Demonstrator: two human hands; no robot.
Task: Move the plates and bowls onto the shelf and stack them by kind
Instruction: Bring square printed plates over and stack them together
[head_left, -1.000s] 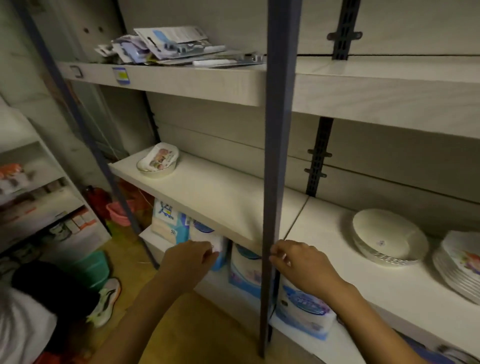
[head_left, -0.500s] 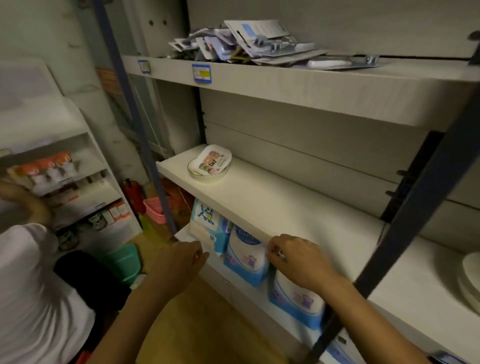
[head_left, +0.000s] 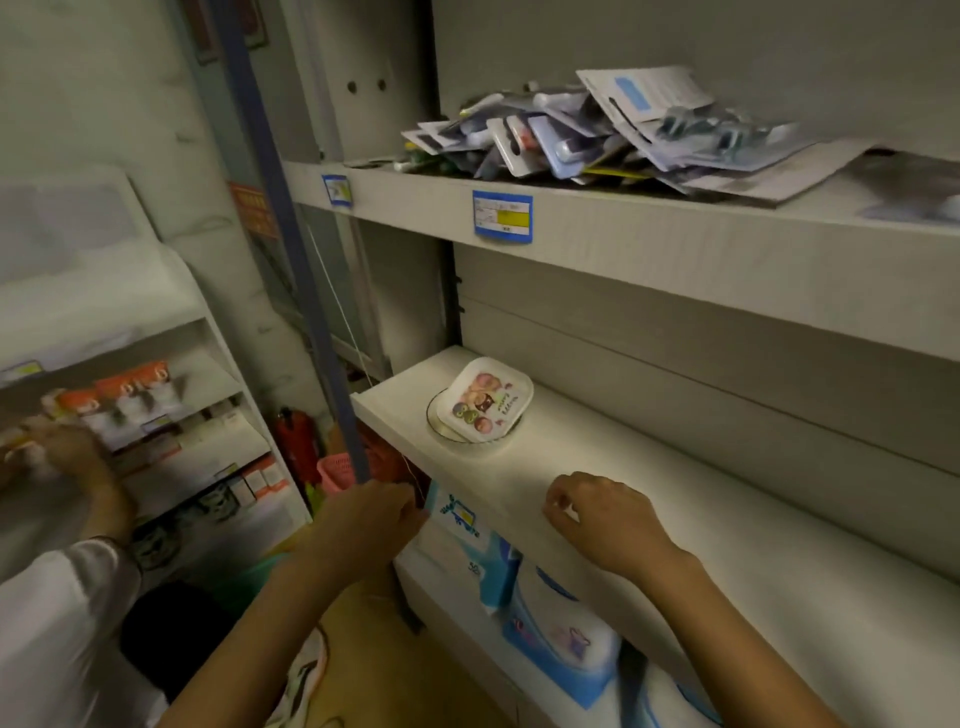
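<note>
Dishware noted at centre frame: one square plate (head_left: 485, 402) with a cartoon print rests tilted on a round bowl (head_left: 440, 432), both near the left end of the middle shelf (head_left: 701, 509).

Right hand (head_left: 605, 522) hovers over the shelf's front edge, below and right of the plate and well apart from it. Its fingers are clenched inward, thumb against forefinger, with nothing seen in them.

Left hand (head_left: 371, 519) sits lower centre, off the shelf's left corner, in front of the blue upright post (head_left: 291, 234). Its back faces the camera and its fingers are hidden, so I cannot tell its grip. It is likewise clear of the plate and bowl.

Carded packets (head_left: 597, 135) are heaped on the upper shelf; tissue packs (head_left: 561, 639) stand under the middle shelf. A second person's sleeve (head_left: 57, 623) shows at lower left.
</note>
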